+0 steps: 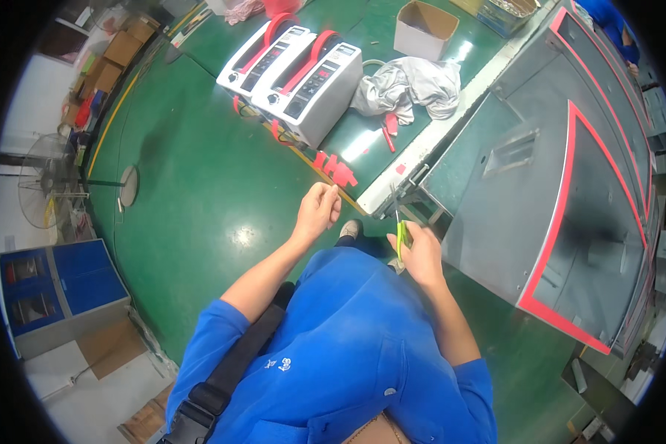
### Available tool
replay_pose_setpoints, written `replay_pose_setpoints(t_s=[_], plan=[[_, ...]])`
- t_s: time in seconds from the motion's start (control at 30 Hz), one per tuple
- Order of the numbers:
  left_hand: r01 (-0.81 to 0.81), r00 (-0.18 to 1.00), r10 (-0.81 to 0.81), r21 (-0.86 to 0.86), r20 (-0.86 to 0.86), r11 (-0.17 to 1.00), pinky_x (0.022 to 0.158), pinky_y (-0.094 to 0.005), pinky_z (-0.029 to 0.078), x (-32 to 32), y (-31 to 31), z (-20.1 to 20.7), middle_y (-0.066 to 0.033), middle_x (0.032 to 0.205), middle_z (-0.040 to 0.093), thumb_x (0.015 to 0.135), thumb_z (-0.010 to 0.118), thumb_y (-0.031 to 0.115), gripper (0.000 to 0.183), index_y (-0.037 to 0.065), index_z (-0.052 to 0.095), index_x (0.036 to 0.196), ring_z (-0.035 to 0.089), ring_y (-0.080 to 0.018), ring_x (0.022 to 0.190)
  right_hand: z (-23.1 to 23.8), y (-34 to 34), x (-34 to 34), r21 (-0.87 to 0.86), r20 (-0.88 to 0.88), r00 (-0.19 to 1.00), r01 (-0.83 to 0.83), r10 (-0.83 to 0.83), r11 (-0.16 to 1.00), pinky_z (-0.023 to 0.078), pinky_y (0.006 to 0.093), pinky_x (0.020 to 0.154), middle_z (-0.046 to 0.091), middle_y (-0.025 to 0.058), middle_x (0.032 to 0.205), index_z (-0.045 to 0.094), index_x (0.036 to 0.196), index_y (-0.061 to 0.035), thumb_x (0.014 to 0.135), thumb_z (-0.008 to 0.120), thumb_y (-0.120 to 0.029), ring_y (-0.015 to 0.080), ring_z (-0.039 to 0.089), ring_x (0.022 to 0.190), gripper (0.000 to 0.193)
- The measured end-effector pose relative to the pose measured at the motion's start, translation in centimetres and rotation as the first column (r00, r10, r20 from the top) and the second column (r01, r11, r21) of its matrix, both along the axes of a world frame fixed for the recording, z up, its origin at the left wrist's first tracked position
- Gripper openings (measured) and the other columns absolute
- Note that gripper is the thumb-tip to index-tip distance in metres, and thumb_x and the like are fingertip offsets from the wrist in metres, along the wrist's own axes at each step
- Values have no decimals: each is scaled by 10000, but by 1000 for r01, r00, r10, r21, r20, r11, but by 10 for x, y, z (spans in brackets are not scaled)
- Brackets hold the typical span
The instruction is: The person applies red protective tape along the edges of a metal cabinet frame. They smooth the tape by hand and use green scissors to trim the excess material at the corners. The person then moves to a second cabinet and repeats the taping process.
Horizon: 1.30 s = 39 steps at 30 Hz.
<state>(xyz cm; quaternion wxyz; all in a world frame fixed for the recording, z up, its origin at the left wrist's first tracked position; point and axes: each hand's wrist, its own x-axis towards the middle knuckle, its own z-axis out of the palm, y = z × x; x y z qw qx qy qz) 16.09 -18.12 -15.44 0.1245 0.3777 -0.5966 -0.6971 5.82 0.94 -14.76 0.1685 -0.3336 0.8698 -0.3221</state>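
Note:
My right hand (423,255) is wrapped round the yellow-green handles of a pair of scissors (400,231), whose blades point up toward the table corner. My left hand (318,211) has its fingers curled in, thumb against them, just below several short red tape strips (337,170) at the table edge. Whether a strip is pinched in those fingers cannot be made out. Beyond the strips stand two white tape dispensers, a nearer one (314,96) and a farther one (255,59), each with a red tape roll on top.
A crumpled grey-white cloth (414,85), a red pen (388,139) and an open carton (425,31) lie on the green tabletop (374,144). On the right, grey metal panels (510,214) carry red tape borders. A fan (48,181) and blue cabinet (89,274) stand left.

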Motion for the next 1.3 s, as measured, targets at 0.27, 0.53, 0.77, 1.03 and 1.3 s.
replay_pose_setpoints(t_s=[0.27, 0.53, 0.77, 1.03, 1.3], plan=[[-130, 979, 176, 343, -107, 930, 431, -187, 378, 21, -13, -14, -30, 688, 579, 826, 625, 152, 154, 8, 587, 866, 531, -84, 539, -46, -67, -22, 48, 4, 999, -36, 35, 998, 410, 401, 556, 549, 158, 600, 621, 821, -46, 716, 682, -258, 331, 546, 580, 245], [-154, 969, 216, 385, -122, 910, 451, -189, 393, 32, -29, -12, -68, 752, 627, 785, 664, 117, 173, 2, 633, 911, 541, -82, 551, -77, -144, -63, 195, -119, 993, 22, 1, 981, 449, 437, 674, 576, 213, 808, 604, 825, 4, 678, 725, -313, 382, 572, 773, 370], [-126, 982, 173, 429, -72, 894, 486, -187, 394, 35, -43, -12, -82, 782, 626, 810, 629, 97, 205, -31, 616, 970, 519, -77, 576, -96, -165, -72, 109, 221, 968, 94, -117, 990, 485, 399, 644, 545, 198, 846, 474, 927, 32, 655, 739, -148, 298, 609, 742, 420], [-144, 985, 174, 570, 3, 809, 625, -233, 495, 25, -46, -34, -117, 849, 628, 821, 602, 59, 232, -64, 583, 1017, 597, -136, 696, -80, -129, -23, -306, 321, 946, 157, -53, 939, 446, 251, 584, 561, 59, 752, 577, 955, -22, 752, 633, -73, 122, 535, 646, 217], [-109, 994, 85, 513, 69, 851, 565, -203, 489, 20, -46, -72, -94, 820, 638, 767, 673, 83, 201, -27, 606, 922, 601, -110, 673, -85, -79, 15, -268, 450, 889, 229, -89, 936, 443, 233, 594, 584, 59, 776, 593, 924, -16, 780, 613, -87, 101, 534, 648, 162]])
